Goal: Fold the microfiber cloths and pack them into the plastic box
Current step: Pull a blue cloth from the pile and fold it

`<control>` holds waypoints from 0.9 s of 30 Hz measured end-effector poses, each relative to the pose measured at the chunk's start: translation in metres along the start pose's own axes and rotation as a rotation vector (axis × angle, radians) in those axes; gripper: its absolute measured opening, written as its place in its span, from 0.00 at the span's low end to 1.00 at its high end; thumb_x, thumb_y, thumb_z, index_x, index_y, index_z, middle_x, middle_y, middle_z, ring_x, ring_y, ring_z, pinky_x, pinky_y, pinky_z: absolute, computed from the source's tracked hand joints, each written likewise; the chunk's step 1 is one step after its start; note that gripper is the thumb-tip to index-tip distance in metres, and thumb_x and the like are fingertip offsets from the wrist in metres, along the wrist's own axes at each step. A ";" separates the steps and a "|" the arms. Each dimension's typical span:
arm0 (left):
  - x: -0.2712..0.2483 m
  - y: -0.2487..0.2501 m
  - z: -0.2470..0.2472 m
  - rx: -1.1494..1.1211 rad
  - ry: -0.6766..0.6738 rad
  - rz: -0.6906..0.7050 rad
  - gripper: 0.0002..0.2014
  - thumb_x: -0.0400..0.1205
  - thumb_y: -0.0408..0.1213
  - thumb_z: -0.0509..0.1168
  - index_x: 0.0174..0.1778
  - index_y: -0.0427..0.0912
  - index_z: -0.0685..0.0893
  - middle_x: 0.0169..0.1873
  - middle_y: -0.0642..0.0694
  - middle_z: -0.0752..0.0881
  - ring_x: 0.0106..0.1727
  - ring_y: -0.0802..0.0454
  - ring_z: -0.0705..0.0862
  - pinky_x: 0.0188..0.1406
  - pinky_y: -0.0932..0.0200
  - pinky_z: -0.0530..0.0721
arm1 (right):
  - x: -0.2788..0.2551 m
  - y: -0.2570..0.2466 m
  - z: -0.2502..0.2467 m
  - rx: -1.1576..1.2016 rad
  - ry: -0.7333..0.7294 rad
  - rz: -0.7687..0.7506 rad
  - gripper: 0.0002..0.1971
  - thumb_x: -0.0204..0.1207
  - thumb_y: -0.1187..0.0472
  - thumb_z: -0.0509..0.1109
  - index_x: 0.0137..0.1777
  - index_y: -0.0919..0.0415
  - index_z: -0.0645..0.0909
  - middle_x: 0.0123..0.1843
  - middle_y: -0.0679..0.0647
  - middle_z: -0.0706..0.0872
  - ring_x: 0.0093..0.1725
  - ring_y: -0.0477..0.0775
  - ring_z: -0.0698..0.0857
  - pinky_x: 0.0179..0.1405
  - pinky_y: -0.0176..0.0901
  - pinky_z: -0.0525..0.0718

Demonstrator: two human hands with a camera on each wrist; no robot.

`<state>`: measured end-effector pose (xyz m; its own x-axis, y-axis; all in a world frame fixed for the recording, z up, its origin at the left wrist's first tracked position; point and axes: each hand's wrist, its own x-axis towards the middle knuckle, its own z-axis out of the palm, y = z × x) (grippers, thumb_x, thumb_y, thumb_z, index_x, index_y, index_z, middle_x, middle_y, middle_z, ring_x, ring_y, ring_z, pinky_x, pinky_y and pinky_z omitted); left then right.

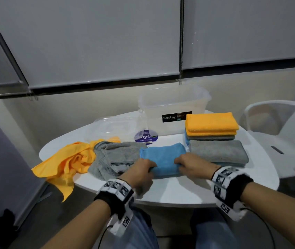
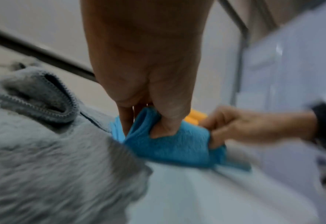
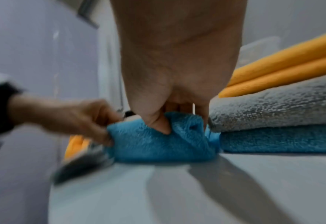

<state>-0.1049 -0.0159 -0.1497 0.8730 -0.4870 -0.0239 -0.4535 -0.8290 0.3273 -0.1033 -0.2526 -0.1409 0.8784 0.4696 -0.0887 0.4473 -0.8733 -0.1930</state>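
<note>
A blue microfiber cloth (image 1: 162, 159) (image 2: 177, 145) (image 3: 158, 144) lies partly folded at the middle of the white table (image 1: 170, 191). My left hand (image 1: 141, 169) (image 2: 148, 121) pinches its near left corner, thumb on top. My right hand (image 1: 188, 164) (image 3: 170, 119) pinches its near right corner. The clear plastic box (image 1: 171, 108) stands open at the back of the table. Its lid (image 1: 112, 130) lies to the left of it. A loose grey cloth (image 1: 114, 159) and a crumpled orange cloth (image 1: 67, 164) lie to the left of the blue one.
Folded cloths are stacked at the right: an orange-topped pile (image 1: 212, 123) behind, a grey cloth (image 1: 218, 151) over a blue one (image 3: 283, 139) in front. A white chair (image 1: 277, 123) stands beyond the table's right edge. The orange cloth hangs over the left edge.
</note>
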 end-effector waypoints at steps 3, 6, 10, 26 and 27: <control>0.004 -0.007 -0.022 -0.320 0.056 -0.094 0.03 0.77 0.32 0.67 0.38 0.38 0.85 0.31 0.45 0.83 0.32 0.57 0.77 0.32 0.63 0.74 | 0.004 0.010 -0.024 0.346 0.064 0.066 0.11 0.74 0.66 0.65 0.30 0.61 0.75 0.28 0.51 0.75 0.29 0.46 0.74 0.33 0.45 0.71; 0.012 -0.015 -0.026 -0.663 0.205 -0.242 0.05 0.78 0.31 0.68 0.46 0.37 0.88 0.35 0.45 0.86 0.35 0.54 0.83 0.34 0.61 0.81 | 0.005 0.015 -0.043 0.636 0.166 0.172 0.06 0.76 0.61 0.72 0.41 0.62 0.87 0.36 0.51 0.86 0.36 0.44 0.82 0.32 0.36 0.76; 0.030 -0.022 -0.011 -0.838 0.366 -0.381 0.07 0.79 0.32 0.71 0.53 0.37 0.88 0.47 0.39 0.91 0.47 0.45 0.90 0.45 0.52 0.89 | 0.013 0.022 -0.045 0.914 0.098 0.274 0.16 0.68 0.59 0.84 0.54 0.59 0.86 0.50 0.58 0.91 0.50 0.58 0.91 0.42 0.48 0.90; 0.056 -0.027 0.029 -0.461 0.387 -0.524 0.11 0.86 0.40 0.64 0.44 0.34 0.79 0.44 0.36 0.83 0.49 0.38 0.83 0.42 0.55 0.70 | 0.065 0.042 0.015 0.233 0.138 0.396 0.11 0.82 0.57 0.68 0.58 0.63 0.77 0.61 0.62 0.81 0.57 0.63 0.83 0.54 0.53 0.82; 0.057 -0.028 0.030 -0.441 0.386 -0.532 0.12 0.86 0.41 0.64 0.44 0.35 0.79 0.44 0.36 0.84 0.50 0.38 0.83 0.42 0.54 0.70 | 0.066 0.042 0.016 0.217 0.136 0.402 0.11 0.82 0.58 0.67 0.58 0.63 0.76 0.60 0.62 0.80 0.57 0.63 0.82 0.55 0.54 0.83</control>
<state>-0.0480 -0.0292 -0.1889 0.9899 0.1403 0.0206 0.0843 -0.6993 0.7099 -0.0291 -0.2563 -0.1708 0.9951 0.0663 -0.0727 0.0348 -0.9281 -0.3707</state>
